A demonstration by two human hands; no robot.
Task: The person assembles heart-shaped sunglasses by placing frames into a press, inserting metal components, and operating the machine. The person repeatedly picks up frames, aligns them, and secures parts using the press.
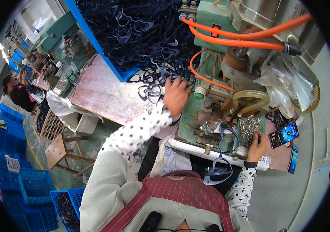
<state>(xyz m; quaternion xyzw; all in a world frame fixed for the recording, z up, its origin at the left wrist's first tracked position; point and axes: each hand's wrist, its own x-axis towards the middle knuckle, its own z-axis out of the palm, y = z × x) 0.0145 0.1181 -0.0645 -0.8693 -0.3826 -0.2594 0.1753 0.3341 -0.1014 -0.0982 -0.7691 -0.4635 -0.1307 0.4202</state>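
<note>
My left hand (176,94) reaches forward onto loose dark blue eyeglass frames (149,92) spilled beside a heaped blue crate (109,58). Its fingers are apart and bent down over the frames; no frame is visibly lifted. My right hand (257,147) is beside a pile of small metal parts (250,129) on the green machine (190,120). Its thumb and fingers are drawn together, and whatever is between them is too small to make out. Between my hands, one blue frame (228,143) lies at the machine's front edge, and another blue frame (219,174) hangs below it.
Orange air hoses (246,40) cross above the machine. Clear plastic bags (288,81) hang at its right. A lit phone (284,134) lies on the right corner. A plastic bottle (70,73) is on the left bench. A wooden stool (60,152) and blue crates (37,185) stand left; a person sits far left.
</note>
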